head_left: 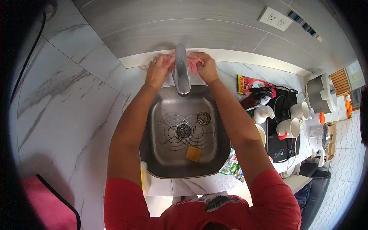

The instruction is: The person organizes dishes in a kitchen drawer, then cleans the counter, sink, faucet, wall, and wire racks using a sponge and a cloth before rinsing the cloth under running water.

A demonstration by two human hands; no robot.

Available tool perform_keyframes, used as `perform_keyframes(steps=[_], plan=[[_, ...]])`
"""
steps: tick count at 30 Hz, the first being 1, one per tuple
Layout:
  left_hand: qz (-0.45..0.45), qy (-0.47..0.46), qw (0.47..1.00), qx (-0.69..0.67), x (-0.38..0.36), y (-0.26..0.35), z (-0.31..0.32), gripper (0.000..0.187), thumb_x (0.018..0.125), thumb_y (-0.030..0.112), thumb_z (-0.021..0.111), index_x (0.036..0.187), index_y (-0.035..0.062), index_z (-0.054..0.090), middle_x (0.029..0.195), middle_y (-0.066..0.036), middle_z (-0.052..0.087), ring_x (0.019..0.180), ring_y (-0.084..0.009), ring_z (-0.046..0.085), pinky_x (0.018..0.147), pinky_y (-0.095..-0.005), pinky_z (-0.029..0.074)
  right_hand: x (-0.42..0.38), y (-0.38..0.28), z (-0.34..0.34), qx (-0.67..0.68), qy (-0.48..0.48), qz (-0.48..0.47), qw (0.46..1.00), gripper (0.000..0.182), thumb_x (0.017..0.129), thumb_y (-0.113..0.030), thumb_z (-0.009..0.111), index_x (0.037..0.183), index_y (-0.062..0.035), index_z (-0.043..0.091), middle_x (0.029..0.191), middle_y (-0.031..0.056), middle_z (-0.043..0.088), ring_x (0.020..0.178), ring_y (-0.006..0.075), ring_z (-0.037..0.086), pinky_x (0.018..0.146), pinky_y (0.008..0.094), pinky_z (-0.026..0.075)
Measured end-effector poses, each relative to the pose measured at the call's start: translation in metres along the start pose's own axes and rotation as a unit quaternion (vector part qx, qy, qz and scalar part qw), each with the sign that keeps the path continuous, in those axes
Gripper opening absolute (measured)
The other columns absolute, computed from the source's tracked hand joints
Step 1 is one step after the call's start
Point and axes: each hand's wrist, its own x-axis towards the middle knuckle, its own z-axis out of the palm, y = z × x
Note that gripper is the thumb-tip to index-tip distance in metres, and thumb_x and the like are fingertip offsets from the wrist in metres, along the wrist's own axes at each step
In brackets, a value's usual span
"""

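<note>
Behind the chrome faucet (181, 73), a pink cloth (194, 62) runs between my two hands. My left hand (157, 71) grips its left end, fingers bent over the fabric close to the wall. On the other side of the faucet, my right hand (207, 68) holds the right end bunched under its fingers. The faucet hides the middle of the cloth. Below my forearms lies the steel sink (161, 167), with a yellow sponge (193, 153) and a round drain strainer (204, 119) on its bottom.
To the right are a red packet (253, 83), spray bottles (263, 113), mugs (288, 128), a black cooktop (278, 147) and a rice cooker (321, 93). A green-white packet (231, 164) lies by the sink's right edge. A yellow bottle (145, 177) stands at its front left.
</note>
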Motion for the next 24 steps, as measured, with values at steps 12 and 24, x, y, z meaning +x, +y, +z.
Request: perform_keyframes(steps=[12,24], plan=[[-0.175,-0.093,0.840,-0.504,0.011,-0.042,0.054,0.041,0.075,-0.008,0.048,0.114,0.0038,0.056,0.106,-0.013,0.060,0.095,-0.0217,0.058,0.082,-0.0271,0.046,-0.002,0.051,0.030,0.004,-0.208,0.132,0.969,0.036,0.089,-0.025,0.040,0.108,-0.0001,0.057,0.105,0.0147,0.059,0.102,0.0263,0.053,0.090,0.0320,0.038],[-0.205,-0.020,0.934,-0.294,-0.008,-0.020,0.032,0.036,0.077,-0.002,0.049,0.108,0.0094,0.062,0.102,-0.011,0.064,0.084,-0.0146,0.060,0.075,-0.0227,0.045,-0.011,0.040,-0.015,-0.240,-0.135,0.109,0.955,0.029,0.086,-0.027,0.045,0.099,-0.0074,0.063,0.110,0.0096,0.057,0.099,0.0287,0.055,0.091,0.0402,0.039]])
